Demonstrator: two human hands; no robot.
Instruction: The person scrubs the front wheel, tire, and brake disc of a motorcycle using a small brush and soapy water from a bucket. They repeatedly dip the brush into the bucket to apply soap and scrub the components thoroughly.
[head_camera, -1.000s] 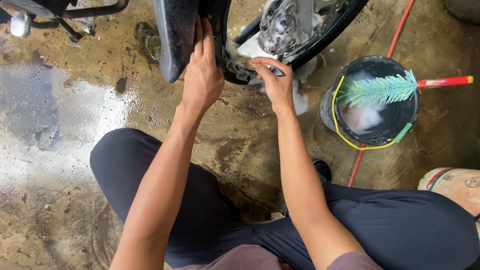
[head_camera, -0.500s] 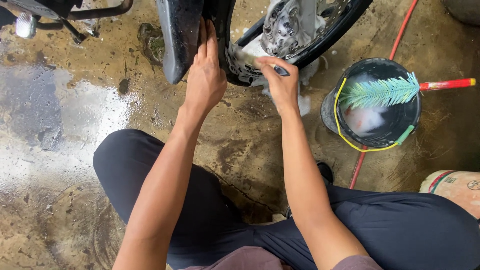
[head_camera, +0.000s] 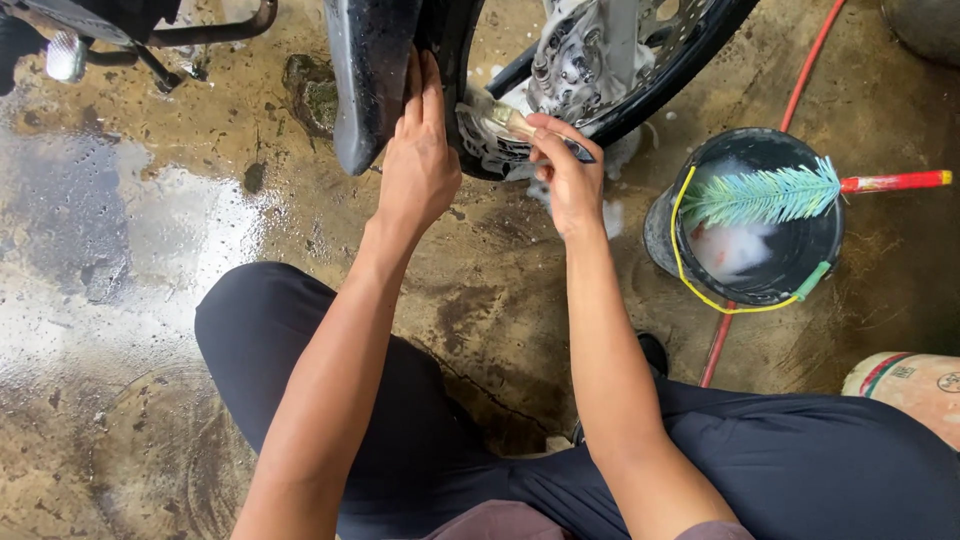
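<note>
From the head view, a brush is pinched in the right hand, bristles against the soapy wheel. The left hand is laid flat, fingers together, on the black fender. A bucket stands right.

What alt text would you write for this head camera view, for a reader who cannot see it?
A crouching person's right hand works a small paintbrush against a soapy motorcycle wheel, while the left hand rests flat on the black mudguard. A black bucket holding suds stands on wet concrete.
</note>
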